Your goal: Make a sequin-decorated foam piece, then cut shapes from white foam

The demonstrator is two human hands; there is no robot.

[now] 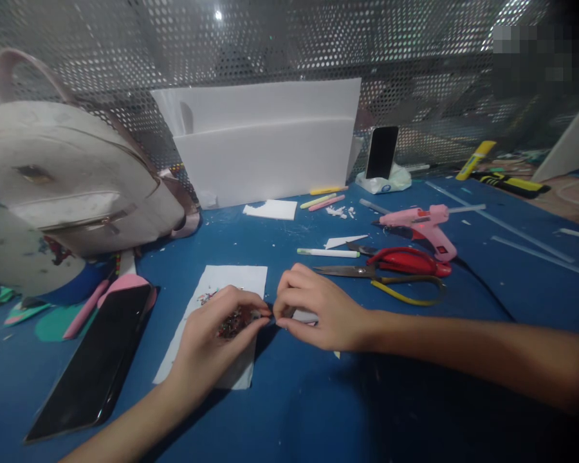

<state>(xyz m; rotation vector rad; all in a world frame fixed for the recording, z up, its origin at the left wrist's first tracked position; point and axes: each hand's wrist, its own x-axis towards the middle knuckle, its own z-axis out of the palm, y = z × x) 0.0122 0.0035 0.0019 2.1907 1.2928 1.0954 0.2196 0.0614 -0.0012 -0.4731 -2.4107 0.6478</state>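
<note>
The left hand (217,331) arches over a white paper sheet (236,276) on the blue bench (309,411). Small dark and reddish bits (234,323) show on the sheet below its palm, with more near its knuckles. The right hand (321,308) is just right of the sheet, its fingertips close to those of the left. Both grips are curled, thumb toward fingers; the view there is poor, and I cannot tell whether either is clenched on something small. A whitish piece (305,316) shows under the right palm.

Beyond the right hand lie scissors (347,271) with yellow on a handle, a red-handled tool (405,260), a white pen (328,253) and a pink glue gun (417,222). A large black phone (94,360) lies left of the sheet, near a pale backpack (72,161). White boards (265,154) stand at the back, left of an upright phone (382,152).
</note>
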